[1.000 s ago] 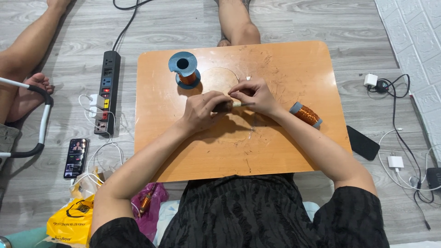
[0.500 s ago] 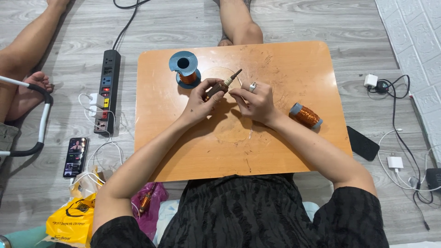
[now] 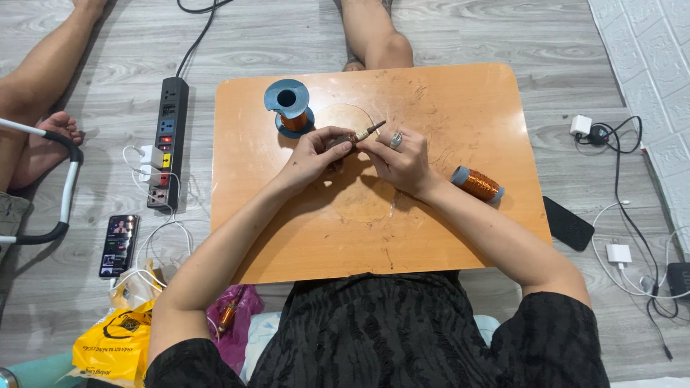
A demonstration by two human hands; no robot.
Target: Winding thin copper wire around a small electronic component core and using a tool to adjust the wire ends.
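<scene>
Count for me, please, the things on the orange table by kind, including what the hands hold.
Spools of copper wire: 2, an upright blue one and one lying on its side
Small rod-shaped part held by the left hand and the right hand: 1
Total: 3

Far side: blue spool (image 3: 288,106) stands just beyond the hands (image 3: 359,154).
Right: copper coil (image 3: 477,184) lies near.
Near counter (image 3: 345,237): bare.

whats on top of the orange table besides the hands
On the table stand a blue spool of copper wire and a smaller one lying down. The left hand and right hand cover part of a small rod.
</scene>
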